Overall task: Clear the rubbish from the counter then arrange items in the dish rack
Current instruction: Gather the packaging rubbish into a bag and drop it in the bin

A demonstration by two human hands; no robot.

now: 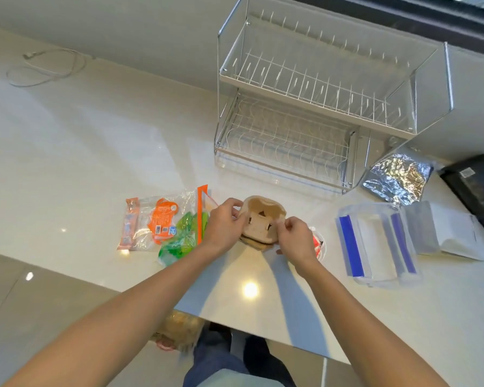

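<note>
Currently both hands are on a brown moulded-pulp cup carrier, near-centre of the white counter. Left hand grips the carrier's left edge, fingers curled and pinching the rim. Right hand pinches the right edge between thumb and bent fingers. Carrier looks tilted up toward the camera; whether its near edge rests on the counter, cannot tell.

Other rubbish around it:
- Clear plastic packaging with orange print and a green crumpled wrapper, just left of the left hand, touching each other.
- Small red-and-white wrapper or lid, partly hidden behind the right hand.
- Crumpled foil bag, far right, beside the dish rack.

Dish rack stands far right of centre, two tiers, both bare. Clear containers with blue clips sit right of the hands; likely rack items.

Risks, as judged:
- Pulp is soft; a two-sided pinch could fold or tear the carrier if squeezed or lifted unevenly.
- The right wrist is close over the red-and-white piece; lifting away could drag or flick it off the near edge.
- The left forearm passes over the green wrapper; a sweep leftward could scatter the light plastic.
- Loose plastic may cling or slip when gathered one-handed.
</note>
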